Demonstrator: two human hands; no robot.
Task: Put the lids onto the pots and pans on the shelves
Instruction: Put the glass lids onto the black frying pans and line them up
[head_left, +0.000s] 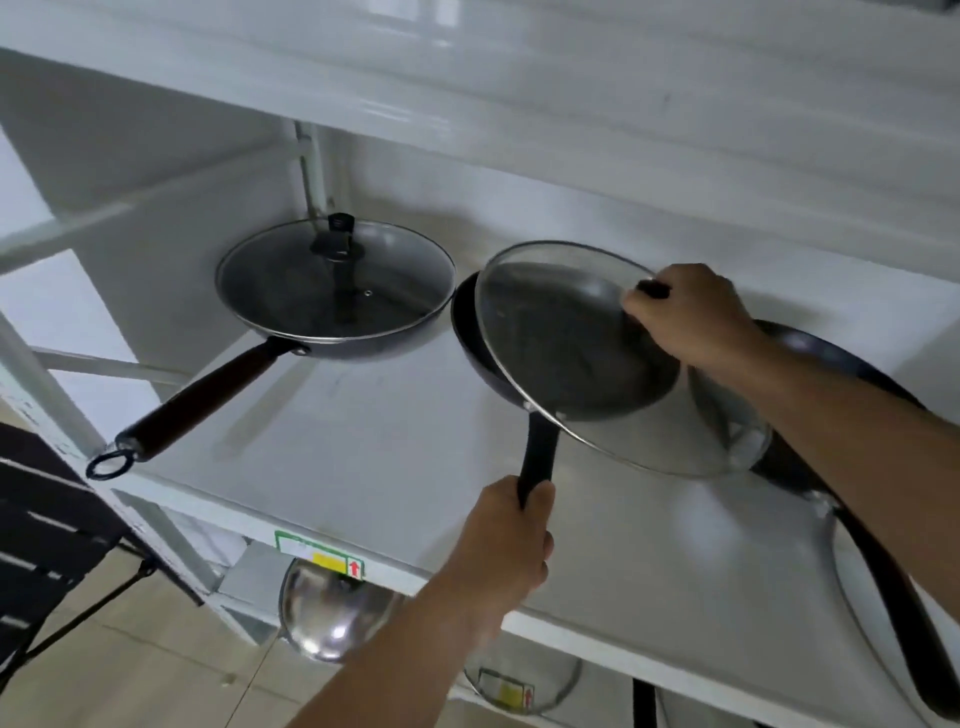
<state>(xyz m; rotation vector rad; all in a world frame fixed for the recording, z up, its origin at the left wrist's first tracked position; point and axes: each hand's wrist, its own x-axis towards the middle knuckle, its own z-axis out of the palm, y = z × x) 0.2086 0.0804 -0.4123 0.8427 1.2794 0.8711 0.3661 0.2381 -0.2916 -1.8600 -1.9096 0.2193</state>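
Note:
A dark frying pan (470, 332) sits in the middle of the white shelf (363, 457). My left hand (511, 540) grips its black handle near the shelf's front edge. My right hand (685, 317) holds the knob of a large glass lid (597, 415), which hangs tilted over the pan and juts past its right rim. At the left stands a dark wok (332, 296) with a brown handle and a glass lid lying flat on it. A third dark pan (841, 364) shows behind my right arm, its long handle running toward me.
Another shelf board (467, 104) lies close overhead. Below the shelf, a steel bowl or lid (332, 613) and a glass lid (519, 680) show on a lower level. A black folding chair (57, 530) stands at the left on the wooden floor.

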